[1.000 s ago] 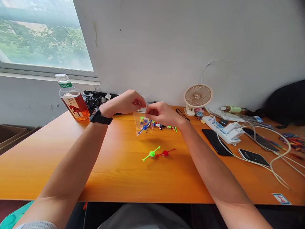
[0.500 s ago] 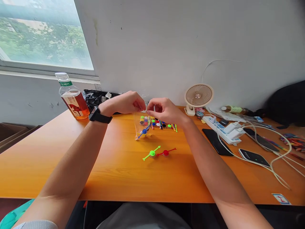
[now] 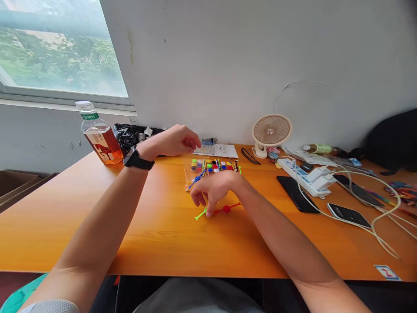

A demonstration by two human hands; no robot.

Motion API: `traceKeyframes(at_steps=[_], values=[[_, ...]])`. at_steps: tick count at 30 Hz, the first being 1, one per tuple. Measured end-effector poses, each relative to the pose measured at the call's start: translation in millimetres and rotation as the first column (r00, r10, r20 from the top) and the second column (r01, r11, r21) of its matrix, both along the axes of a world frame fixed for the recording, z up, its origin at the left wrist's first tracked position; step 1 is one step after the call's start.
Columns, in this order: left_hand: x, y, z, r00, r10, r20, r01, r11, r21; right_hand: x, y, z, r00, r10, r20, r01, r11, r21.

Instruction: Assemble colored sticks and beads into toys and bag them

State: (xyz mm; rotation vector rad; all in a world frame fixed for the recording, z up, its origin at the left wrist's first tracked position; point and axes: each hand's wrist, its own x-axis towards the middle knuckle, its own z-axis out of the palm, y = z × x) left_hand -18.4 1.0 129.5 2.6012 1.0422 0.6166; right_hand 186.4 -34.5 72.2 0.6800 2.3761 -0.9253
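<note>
My left hand [image 3: 180,140] is raised above the back of the desk, its fingers closed at the top of a clear plastic bag [image 3: 188,174]. A blue arrow spinner [image 3: 197,178] shows inside the bag. My right hand [image 3: 215,188] reaches down in front of it, thumb and fingers around the green arrow spinner [image 3: 200,215]; its hub and tip are mostly hidden. Just right of the thumb lies a red arrow spinner [image 3: 227,209]. Behind, small coloured discs and sticks [image 3: 223,165] lie in rows, partly covered by my right hand.
A tea bottle [image 3: 102,143] and a black plastic bag [image 3: 128,135] stand at the back left. Paper [image 3: 226,151], glasses [image 3: 250,155] and a small fan [image 3: 272,130] are at the back. Rightward lie a power strip [image 3: 304,178], phones [image 3: 348,215] and loose white cables.
My right hand has left the bag's top and moved down toward me onto the green arrow spinner. My left hand stays at the bag. The paper and glasses behind are now uncovered.
</note>
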Motion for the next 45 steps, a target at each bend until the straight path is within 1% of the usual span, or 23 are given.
traceKeyframes(at_steps=[3, 6, 8, 10, 12, 13, 14, 16, 17, 18, 19, 20, 22, 23, 25, 28, 30, 32, 35, 37, 39, 41, 45], values=[[1, -2, 0.8, 1.0, 0.013, 0.01, -0.013, 1.0, 0.01, -10, 2, -16.7, 0.999, 0.034, 0.042, -0.035, 0.999, 0.011], [1, -3, 1.6, 1.0, 0.03, -0.002, -0.03, 0.999, 0.03, -14, 3, -23.0, 0.998, 0.058, 0.032, -0.06, 0.996, 0.063], [1, -4, 1.9, 0.999, 0.034, -0.019, -0.033, 0.999, 0.041, -11, 3, -18.4, 0.998, 0.049, -0.045, -0.045, 0.996, 0.083], [1, -5, 2.0, 0.999, 0.032, -0.032, -0.03, 0.999, 0.044, -5, 3, -7.1, 0.984, 0.015, -0.179, -0.004, 0.998, 0.06], [0, -5, 2.2, 0.999, 0.032, -0.039, -0.03, 0.999, 0.042, 3, 2, 8.6, 0.932, -0.049, -0.359, 0.059, 0.998, 0.017], [-1, -5, 2.4, 0.999, 0.03, -0.045, -0.028, 0.999, 0.039, 7, 2, 17.2, 0.881, -0.084, -0.465, 0.092, 0.996, -0.006], [-1, -5, 2.6, 0.998, 0.025, -0.055, -0.023, 0.999, 0.04, 12, 1, 25.7, 0.786, -0.152, -0.6, 0.178, 0.984, -0.015], [-3, -5, 3.2, 0.998, 0.019, -0.066, -0.015, 0.999, 0.052, 21, 1, 40.5, 0.532, -0.219, -0.817, 0.359, 0.933, -0.017], [-3, -5, 3.4, 0.998, 0.018, -0.066, -0.014, 0.998, 0.058, 25, 2, 46.1, 0.41, -0.211, -0.888, 0.439, 0.899, -0.011], [-4, -5, 3.6, 0.998, 0.02, -0.06, -0.016, 0.998, 0.06, 29, 3, 50.2, 0.311, -0.187, -0.932, 0.504, 0.864, -0.005], [-4, -5, 3.8, 0.999, 0.02, -0.048, -0.017, 0.998, 0.057, 33, 5, 52.5, 0.231, -0.154, -0.961, 0.555, 0.832, 0.0], [-3, -5, 4.0, 0.999, 0.018, -0.035, -0.016, 0.999, 0.047, 35, 7, 53.0, 0.176, -0.118, -0.977, 0.594, 0.804, 0.01], [-2, -6, 4.2, 1.0, 0.005, -0.014, -0.005, 1.0, 0.019, 38, 14, 49.8, 0.121, -0.054, -0.991, 0.651, 0.758, 0.038], [-1, -6, 4.2, 1.0, -0.001, -0.007, 0.001, 1.0, 0.006, 38, 17, 46.6, 0.123, -0.031, -0.992, 0.672, 0.738, 0.061], [0, -7, 3.8, 1.0, -0.001, -0.006, 0.001, 1.0, -0.015, 37, 22, 39.7, 0.184, -0.007, -0.983, 0.693, 0.71, 0.124], [1, -7, 2.6, 1.0, 0.011, -0.016, -0.011, 1.0, -0.019, 33, 22, 33.3, 0.349, -0.013, -0.937, 0.643, 0.731, 0.229], [0, -6, 1.8, 1.0, 0.021, -0.021, -0.022, 1.0, -0.006, 31, 19, 33.6, 0.417, -0.01, -0.909, 0.607, 0.747, 0.271], [-1, -5, 1.3, 0.999, 0.04, -0.02, -0.04, 0.999, 0.013, 30, 14, 36.4, 0.434, 0.002, -0.901, 0.605, 0.741, 0.292], [-1, -4, 0.9, 0.997, 0.073, -0.013, -0.073, 0.997, 0.015, 29, 10, 40.9, 0.377, 0.01, -0.926, 0.623, 0.738, 0.261], [-1, -4, 0.7, 0.997, 0.077, -0.009, -0.077, 0.997, 0.004, 28, 9, 42.2, 0.318, -0.011, -0.948, 0.611, 0.767, 0.196], [-2, -4, 0.5, 0.998, 0.055, -0.005, -0.055, 0.998, 0.008, 28, 9, 42.0, 0.306, -0.039, -0.951, 0.581, 0.799, 0.154], [-2, -3, 0.2, 1.0, 0.023, 0.0, -0.024, 1.0, 0.015, 28, 10, 40.7, 0.353, -0.048, -0.934, 0.564, 0.808, 0.172], [-3, -2, -0.2, 1.0, -0.009, 0.014, 0.01, 1.0, -0.021, 30, 15, 35.9, 0.502, -0.034, -0.864, 0.532, 0.8, 0.277]])
